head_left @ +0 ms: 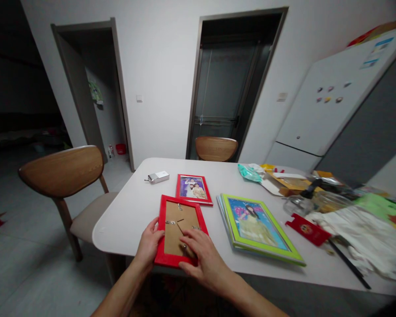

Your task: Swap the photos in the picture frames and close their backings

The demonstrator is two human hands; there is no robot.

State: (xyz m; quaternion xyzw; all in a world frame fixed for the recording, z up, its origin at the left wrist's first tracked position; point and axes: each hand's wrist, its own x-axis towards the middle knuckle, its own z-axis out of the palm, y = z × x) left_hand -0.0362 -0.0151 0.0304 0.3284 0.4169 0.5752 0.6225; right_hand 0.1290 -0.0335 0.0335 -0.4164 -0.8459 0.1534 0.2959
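Observation:
A red picture frame (181, 215) lies face down over the table's near edge, its brown backing board and metal clips showing. Its left side is gripped by my left hand (149, 243), thumb on the rim. Over the lower right part is my right hand (203, 257), fingers curled onto the backing by the bottom clip and thumb at the bottom rim. Just behind lies a second red picture frame (193, 189), face up with a group photo. To the right rests a lime-green picture frame (259, 224) with a portrait, stacked on another frame.
On the white table (125, 220) are a small silver-white device (158, 177), a red card-like piece (308, 230), a black stick (350, 264), white cloth (372, 237), a glass jar (298, 205) and packaging. Wooden chairs (64, 169) stand left and behind.

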